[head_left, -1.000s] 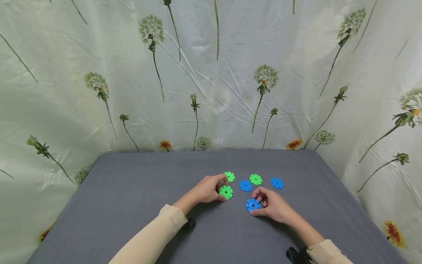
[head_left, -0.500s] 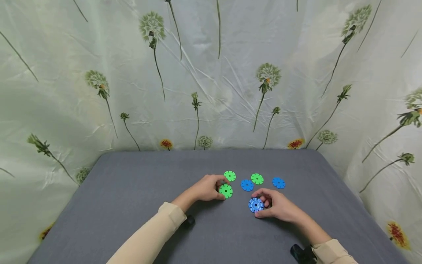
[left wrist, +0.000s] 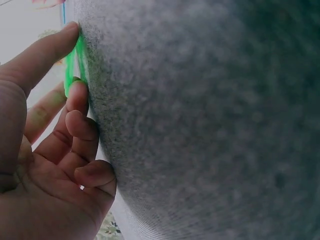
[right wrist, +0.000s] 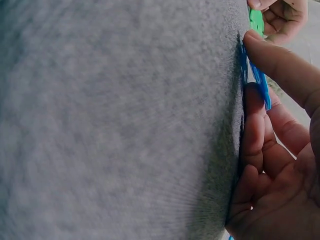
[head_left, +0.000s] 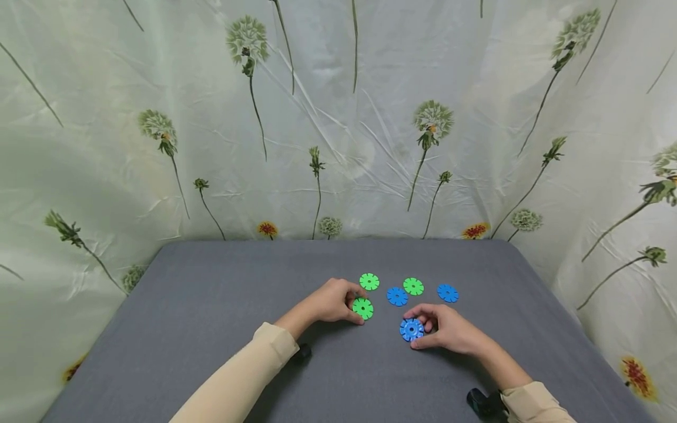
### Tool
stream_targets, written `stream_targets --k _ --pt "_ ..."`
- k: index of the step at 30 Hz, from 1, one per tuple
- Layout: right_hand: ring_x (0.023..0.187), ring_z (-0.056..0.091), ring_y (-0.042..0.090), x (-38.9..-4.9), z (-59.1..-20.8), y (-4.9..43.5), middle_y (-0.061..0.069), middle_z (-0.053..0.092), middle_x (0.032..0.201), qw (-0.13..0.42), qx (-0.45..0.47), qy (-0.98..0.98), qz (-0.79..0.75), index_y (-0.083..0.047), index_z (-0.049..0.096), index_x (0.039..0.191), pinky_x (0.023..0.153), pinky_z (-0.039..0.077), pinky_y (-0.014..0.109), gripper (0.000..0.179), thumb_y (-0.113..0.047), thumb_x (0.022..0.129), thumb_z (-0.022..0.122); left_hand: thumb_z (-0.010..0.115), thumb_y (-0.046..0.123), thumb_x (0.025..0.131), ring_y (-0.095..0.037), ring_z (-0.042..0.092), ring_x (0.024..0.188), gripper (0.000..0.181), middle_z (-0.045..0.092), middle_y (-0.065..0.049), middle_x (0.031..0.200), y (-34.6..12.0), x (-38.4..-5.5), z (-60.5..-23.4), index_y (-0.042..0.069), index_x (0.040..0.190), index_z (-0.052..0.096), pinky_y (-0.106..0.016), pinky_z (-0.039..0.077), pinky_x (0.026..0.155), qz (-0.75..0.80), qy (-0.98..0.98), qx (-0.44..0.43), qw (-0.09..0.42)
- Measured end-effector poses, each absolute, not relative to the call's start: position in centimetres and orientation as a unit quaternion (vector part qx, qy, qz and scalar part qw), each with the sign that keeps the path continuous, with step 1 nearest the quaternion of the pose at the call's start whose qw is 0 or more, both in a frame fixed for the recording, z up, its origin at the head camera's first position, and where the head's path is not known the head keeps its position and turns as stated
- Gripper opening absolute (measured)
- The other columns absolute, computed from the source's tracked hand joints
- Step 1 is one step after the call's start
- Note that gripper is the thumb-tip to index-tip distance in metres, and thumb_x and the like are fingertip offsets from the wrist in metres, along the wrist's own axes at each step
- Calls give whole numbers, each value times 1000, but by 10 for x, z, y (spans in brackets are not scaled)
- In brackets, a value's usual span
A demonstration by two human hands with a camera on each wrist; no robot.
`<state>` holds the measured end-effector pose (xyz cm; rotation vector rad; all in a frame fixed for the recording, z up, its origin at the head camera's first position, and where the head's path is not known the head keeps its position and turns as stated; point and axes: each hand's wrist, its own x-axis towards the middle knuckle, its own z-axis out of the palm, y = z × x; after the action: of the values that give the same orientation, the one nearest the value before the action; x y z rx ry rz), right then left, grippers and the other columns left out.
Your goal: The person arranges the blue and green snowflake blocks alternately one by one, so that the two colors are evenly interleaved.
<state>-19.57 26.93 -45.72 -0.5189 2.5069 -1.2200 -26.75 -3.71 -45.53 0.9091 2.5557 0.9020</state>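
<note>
Gripping one disc in each hand looks to be the step at this moment. Nearest, the right hand pinches a blue disc at its edge between thumb and finger, tilted over the worktop. The right wrist view shows another blue edge beside it; whether that is a loose disc or a second held one, I cannot tell. Slightly farther off, the left hand pinches a green disc likewise, apart from the blue one.

Beyond these, four loose discs lie flat: a middle blue and a right green, touching or nearly so; a right blue; and a left green, just past the left hand's fingers. A flowered curtain hangs behind.

The next move, I judge, calls for a light edge pinch and steady wrists, since thin discs could slip or flick away, and for some care not to nudge the loose ones.
</note>
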Motion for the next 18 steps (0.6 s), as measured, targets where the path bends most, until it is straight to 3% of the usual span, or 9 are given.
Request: stream_targets --k 18 --pt "81 55 6 -195 -458 269 3 62 98 145 -185 874 -425 -5 73 123 74 46 22 46 -24 87 92 94 31 85 -9 59 68 39 67 8 78 -87 -270 -446 18 119 80 -26 48 67 328 896 280 101"
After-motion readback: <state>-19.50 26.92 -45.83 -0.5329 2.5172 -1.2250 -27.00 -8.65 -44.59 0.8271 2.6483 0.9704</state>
